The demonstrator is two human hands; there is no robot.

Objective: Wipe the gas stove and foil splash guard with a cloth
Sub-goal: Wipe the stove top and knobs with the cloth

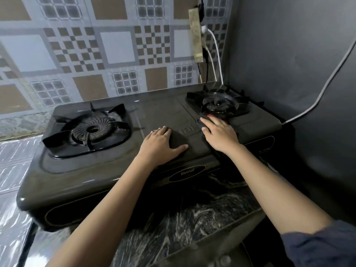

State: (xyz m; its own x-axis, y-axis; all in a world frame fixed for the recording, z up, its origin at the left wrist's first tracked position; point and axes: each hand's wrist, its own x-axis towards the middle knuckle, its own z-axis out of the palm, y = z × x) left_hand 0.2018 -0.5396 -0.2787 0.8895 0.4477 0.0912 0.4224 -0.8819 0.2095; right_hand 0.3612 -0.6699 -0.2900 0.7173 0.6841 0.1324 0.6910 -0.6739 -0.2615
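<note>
A dark two-burner gas stove (96,170) sits on a marbled counter. My left hand (163,144) rests flat on the stove top between the burners, fingers straight and thumb spread. My right hand (219,134) presses flat on a dark cloth with a red patch (221,118), just in front of the right burner (217,106). Most of the cloth is hidden under that hand. The left burner (90,132) is uncovered. Crinkled silver foil splash guard (11,170) lies at the stove's left side.
A patterned wall covering (115,47) rises behind the stove. A power strip (196,35) with white cables hangs at the back right. A grey cable (317,97) runs down the dark right wall. The marbled counter edge (192,218) lies in front.
</note>
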